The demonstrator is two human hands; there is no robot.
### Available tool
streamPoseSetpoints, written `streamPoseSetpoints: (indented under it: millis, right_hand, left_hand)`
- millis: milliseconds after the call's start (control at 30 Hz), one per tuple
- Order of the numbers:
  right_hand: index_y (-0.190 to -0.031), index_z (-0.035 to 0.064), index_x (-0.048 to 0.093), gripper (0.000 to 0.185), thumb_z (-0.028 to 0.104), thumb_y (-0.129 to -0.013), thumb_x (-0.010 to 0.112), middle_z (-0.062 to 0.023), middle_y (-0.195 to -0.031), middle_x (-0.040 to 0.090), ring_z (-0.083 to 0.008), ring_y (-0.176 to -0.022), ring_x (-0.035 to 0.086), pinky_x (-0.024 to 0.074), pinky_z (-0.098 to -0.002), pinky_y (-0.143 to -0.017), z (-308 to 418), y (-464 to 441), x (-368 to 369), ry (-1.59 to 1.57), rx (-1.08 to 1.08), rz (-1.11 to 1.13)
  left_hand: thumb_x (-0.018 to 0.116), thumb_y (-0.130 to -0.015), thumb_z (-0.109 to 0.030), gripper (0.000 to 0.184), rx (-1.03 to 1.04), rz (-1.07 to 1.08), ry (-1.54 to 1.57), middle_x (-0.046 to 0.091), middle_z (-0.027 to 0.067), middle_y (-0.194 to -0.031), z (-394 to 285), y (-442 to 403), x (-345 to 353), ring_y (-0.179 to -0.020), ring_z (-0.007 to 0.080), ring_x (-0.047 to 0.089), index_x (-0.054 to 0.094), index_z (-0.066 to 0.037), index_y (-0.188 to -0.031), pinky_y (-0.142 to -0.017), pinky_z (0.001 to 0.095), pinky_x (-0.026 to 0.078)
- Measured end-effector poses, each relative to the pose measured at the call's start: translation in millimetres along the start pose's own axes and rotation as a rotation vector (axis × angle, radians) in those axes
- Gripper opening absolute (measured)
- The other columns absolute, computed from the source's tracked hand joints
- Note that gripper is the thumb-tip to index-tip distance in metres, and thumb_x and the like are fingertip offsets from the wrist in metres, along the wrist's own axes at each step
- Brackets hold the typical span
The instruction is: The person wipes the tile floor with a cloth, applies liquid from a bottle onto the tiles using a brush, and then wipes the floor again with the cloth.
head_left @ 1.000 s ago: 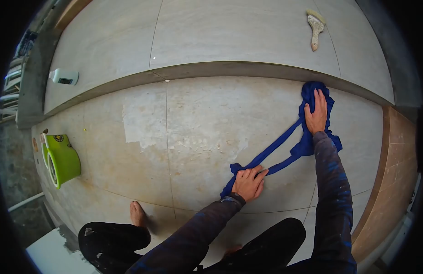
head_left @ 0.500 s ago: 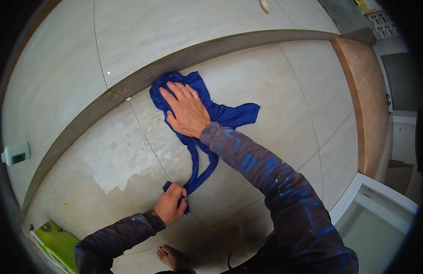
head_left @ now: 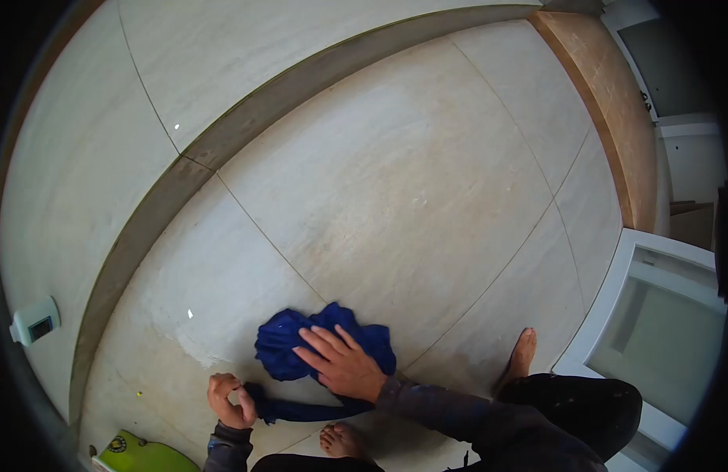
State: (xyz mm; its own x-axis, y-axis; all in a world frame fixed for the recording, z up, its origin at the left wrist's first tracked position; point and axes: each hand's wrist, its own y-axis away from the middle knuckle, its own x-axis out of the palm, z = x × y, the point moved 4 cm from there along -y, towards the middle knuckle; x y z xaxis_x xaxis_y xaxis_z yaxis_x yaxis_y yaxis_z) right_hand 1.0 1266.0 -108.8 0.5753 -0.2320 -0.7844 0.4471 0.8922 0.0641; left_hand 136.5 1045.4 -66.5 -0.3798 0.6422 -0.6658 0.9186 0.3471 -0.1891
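Observation:
A bunched blue cloth lies on the grey tiled floor at the lower middle. My right hand rests flat on top of it with the fingers spread, pressing it against the tiles. To the left, my left hand is curled closed at the end of the cloth's long strip, which trails below the main bundle.
A raised step edge curves across the upper left. A white bottle stands at the far left and a green bucket at the bottom left. A white-framed glass panel is at the right, beside a brown ledge. My bare feet are below.
The blue cloth and my right hand have moved from the step edge back toward my feet. My left hand has shifted left and down. The view has turned toward the right side.

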Motion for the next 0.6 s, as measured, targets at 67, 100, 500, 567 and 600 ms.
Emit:
streamPoseSetpoints:
  millis: [67, 100, 500, 567, 600]
  right_hand:
    - [-0.151, 0.0073, 0.053, 0.069, 0.021, -0.086, 0.072, -0.0204, -0.164, 0.042, -0.0380, -0.151, 0.041, 0.0315, -0.0583, -0.122, -59.8, 26.7, -53.9, 0.096, 0.279, -0.121]
    - [-0.151, 0.0047, 0.052, 0.068, 0.018, -0.087, 0.068, -0.0227, -0.163, 0.041, -0.0425, -0.151, 0.040, 0.0303, -0.0605, -0.122, -91.0, 28.4, -80.5, 0.145, 0.370, -0.254]
    - [-0.143, 0.0067, 0.060, 0.059, 0.020, -0.087, 0.067, -0.0247, -0.158, 0.046, -0.0429, -0.149, 0.041, 0.0288, -0.0583, -0.125, -165.0, -176.4, -139.9, 0.139, 0.092, -0.491]
    - [-0.145, 0.0065, 0.059, 0.061, 0.019, -0.086, 0.070, -0.0241, -0.161, 0.043, -0.0408, -0.153, 0.037, 0.0265, -0.0581, -0.126, -92.5, -143.7, -87.8, 0.027, 0.084, -0.361]
    - [-0.148, 0.0080, 0.057, 0.065, 0.020, -0.086, 0.072, -0.0221, -0.165, 0.039, -0.0376, -0.156, 0.034, 0.0255, -0.0583, -0.127, -68.1, -113.4, -63.2, -0.020, 0.074, -0.269]
  left_hand:
    - [0.058, -0.095, -0.004, 0.017, -0.049, -0.121, 0.031, 0.056, 0.0148, -0.093, 23.0, -41.4, 15.4, -0.083, 0.0291, 0.055, 0.053, -0.002, -0.111, -0.078, 0.0410, 0.047]
    - [0.058, -0.096, -0.005, 0.018, -0.079, -0.153, 0.075, 0.054, 0.0138, -0.095, 41.6, -53.9, 24.3, -0.084, 0.0271, 0.053, 0.053, -0.002, -0.113, -0.079, 0.0394, 0.046]
    - [0.051, -0.101, -0.014, 0.022, -0.140, -0.245, 0.097, 0.042, 0.0094, -0.106, 88.5, -78.9, 56.1, -0.092, 0.0196, 0.043, 0.048, -0.001, -0.118, -0.086, 0.0336, 0.041]
    - [0.047, -0.099, -0.011, 0.020, -0.176, -0.292, 0.117, 0.041, 0.0110, -0.109, 89.9, -77.7, 57.0, -0.095, 0.0205, 0.042, 0.047, -0.001, -0.117, -0.089, 0.0346, 0.040]
    - [0.047, -0.101, -0.014, 0.019, -0.129, -0.257, 0.054, 0.041, 0.0110, -0.109, 90.0, -80.9, 56.5, -0.095, 0.0208, 0.042, 0.046, -0.001, -0.115, -0.089, 0.0349, 0.041]
